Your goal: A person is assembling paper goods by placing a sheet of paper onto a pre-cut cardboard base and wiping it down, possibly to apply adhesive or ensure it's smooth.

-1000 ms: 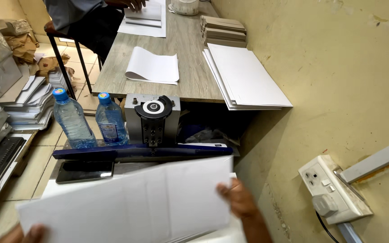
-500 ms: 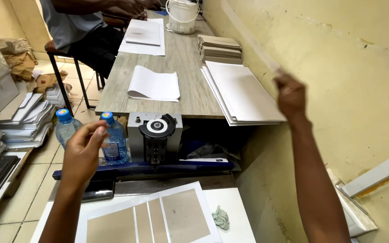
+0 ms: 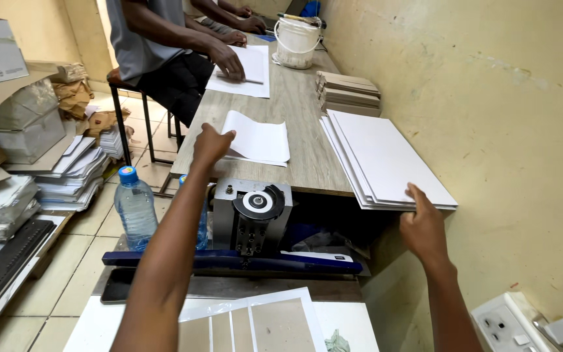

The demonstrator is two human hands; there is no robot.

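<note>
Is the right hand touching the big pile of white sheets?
Yes, the right hand rests its fingers on the near edge of the white sheet stack.

Both bare arms stretch forward, well apart. The left hand is held high and far out, knuckles up, fingers loosely curled and pointing ahead, the forearm running long and straight behind it. The right hand sits lower, back facing up, fingers extended forward, wrist straight.

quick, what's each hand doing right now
left hand: reaching to the loose white sheets, holds nothing.
right hand: fingers on the white board stack edge, grip unclear.
</note>
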